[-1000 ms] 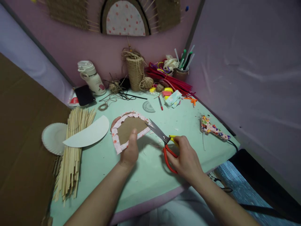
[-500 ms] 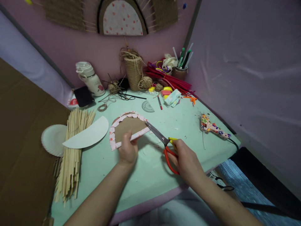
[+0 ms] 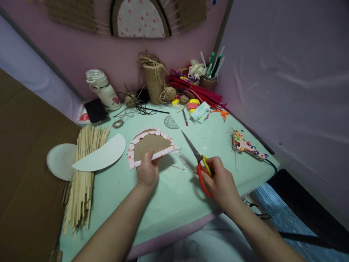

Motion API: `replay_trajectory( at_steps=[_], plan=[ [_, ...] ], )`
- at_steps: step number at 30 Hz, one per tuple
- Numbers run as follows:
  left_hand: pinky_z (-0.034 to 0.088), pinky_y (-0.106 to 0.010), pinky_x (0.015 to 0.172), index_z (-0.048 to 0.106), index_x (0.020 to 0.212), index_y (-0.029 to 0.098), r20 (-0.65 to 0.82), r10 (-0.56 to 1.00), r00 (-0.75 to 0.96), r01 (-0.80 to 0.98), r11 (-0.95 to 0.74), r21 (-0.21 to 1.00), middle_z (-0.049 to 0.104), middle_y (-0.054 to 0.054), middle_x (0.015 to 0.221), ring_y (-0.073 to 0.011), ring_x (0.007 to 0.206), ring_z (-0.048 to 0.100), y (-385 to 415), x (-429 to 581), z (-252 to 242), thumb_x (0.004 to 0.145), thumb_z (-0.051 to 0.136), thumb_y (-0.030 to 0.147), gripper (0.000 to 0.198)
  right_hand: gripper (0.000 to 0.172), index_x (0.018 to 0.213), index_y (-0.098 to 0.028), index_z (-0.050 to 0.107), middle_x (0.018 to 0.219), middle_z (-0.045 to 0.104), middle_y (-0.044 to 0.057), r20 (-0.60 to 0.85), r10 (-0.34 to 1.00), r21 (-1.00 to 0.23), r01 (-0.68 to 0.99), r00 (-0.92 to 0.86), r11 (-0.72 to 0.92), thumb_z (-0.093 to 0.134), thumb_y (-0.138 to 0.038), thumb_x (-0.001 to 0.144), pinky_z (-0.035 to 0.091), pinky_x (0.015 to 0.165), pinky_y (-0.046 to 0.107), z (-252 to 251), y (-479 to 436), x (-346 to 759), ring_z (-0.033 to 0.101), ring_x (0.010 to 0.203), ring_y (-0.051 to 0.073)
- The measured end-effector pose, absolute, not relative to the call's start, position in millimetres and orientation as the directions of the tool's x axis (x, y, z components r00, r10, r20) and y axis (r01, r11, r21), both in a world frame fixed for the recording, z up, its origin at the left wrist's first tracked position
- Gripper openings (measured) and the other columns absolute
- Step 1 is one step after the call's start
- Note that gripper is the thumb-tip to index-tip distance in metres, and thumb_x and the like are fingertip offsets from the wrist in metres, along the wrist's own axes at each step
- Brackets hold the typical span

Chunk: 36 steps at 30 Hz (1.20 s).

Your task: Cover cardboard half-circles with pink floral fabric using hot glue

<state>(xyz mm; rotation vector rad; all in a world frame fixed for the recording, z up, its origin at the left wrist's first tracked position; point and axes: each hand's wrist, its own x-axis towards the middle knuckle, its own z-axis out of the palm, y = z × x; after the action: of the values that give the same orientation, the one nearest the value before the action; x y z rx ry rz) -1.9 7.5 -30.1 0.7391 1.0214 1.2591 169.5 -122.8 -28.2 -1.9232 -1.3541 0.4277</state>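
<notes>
My left hand [image 3: 147, 171] grips the straight lower edge of a brown cardboard half-circle [image 3: 149, 145], its thumb on top. White fabric with pink spots is folded over the rim of this piece. To the right, my right hand [image 3: 221, 179] holds scissors [image 3: 201, 160] with one red and one yellow handle. Their blades look closed, point up and left, and stand apart from the cardboard. Thin scraps [image 3: 178, 167] lie on the table between the two hands.
Wooden sticks [image 3: 83, 182], a white paper piece [image 3: 102, 154] and a paper plate [image 3: 62, 162] lie at left. Twine [image 3: 154, 82], a bottle [image 3: 105, 91], a protractor [image 3: 171, 122] and red pipe cleaners [image 3: 196, 91] are at the back. A patterned glue gun [image 3: 248, 147] lies at right.
The scissors in my right hand have moved right, away from the fabric edge, and their blades have closed. The cardboard piece in my left hand has shifted only slightly.
</notes>
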Motion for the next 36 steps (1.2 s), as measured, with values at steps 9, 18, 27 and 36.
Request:
replay_trajectory(
  at_steps=[9, 18, 27, 36],
  plan=[
    [0.052, -0.031, 0.082, 0.064, 0.067, 0.019, -0.269, 0.954, 0.132, -0.652, 0.288, 0.701, 0.065, 0.003, 0.067, -0.0167, 0.081, 0.065, 6, 5, -10, 0.059, 0.074, 0.02, 0.014, 0.058, 0.108, -0.022, 0.042, 0.094, 0.062, 0.007, 0.161, 0.914, -0.649, 0.738, 0.372, -0.186, 0.072, -0.053, 0.07, 0.049, 0.062, 0.032, -28, -120, 179, 0.064, 0.076, 0.022],
    [0.052, -0.028, 0.069, 0.064, 0.06, 0.017, -0.297, 0.933, 0.204, -0.594, 0.36, 0.72, 0.066, 0.001, 0.067, -0.0154, 0.07, 0.064, 4, 7, -16, 0.056, 0.077, 0.022, 0.015, 0.052, 0.107, -0.021, 0.045, 0.098, 0.06, 0.009, 0.314, 0.901, -0.543, 0.835, 0.3, -0.089, 0.066, -0.057, 0.076, 0.047, 0.067, 0.034, -29, -121, 181, 0.062, 0.087, 0.026],
    [0.053, -0.033, 0.081, 0.071, 0.072, 0.016, -0.347, 0.896, 0.275, -0.589, 0.443, 0.676, 0.072, -0.001, 0.078, -0.017, 0.075, 0.066, 3, 6, -12, 0.056, 0.079, 0.018, 0.018, 0.043, 0.109, -0.018, 0.048, 0.1, 0.062, 0.011, 0.134, 0.861, -0.54, 0.765, 0.491, -0.352, 0.056, -0.052, 0.083, 0.045, 0.068, 0.034, -32, -90, 202, 0.061, 0.084, 0.026],
    [0.053, -0.032, 0.076, 0.074, 0.084, 0.014, -0.364, 0.794, 0.487, -0.42, 0.578, 0.7, 0.074, -0.005, 0.084, -0.021, 0.083, 0.067, -3, 3, -10, 0.06, 0.082, 0.022, 0.026, 0.028, 0.101, -0.014, 0.065, 0.104, 0.064, 0.017, 0.138, 0.953, -0.356, 0.911, 0.27, -0.207, 0.051, -0.036, 0.091, 0.042, 0.089, 0.043, -25, -81, 208, 0.057, 0.098, 0.031]
  ],
)
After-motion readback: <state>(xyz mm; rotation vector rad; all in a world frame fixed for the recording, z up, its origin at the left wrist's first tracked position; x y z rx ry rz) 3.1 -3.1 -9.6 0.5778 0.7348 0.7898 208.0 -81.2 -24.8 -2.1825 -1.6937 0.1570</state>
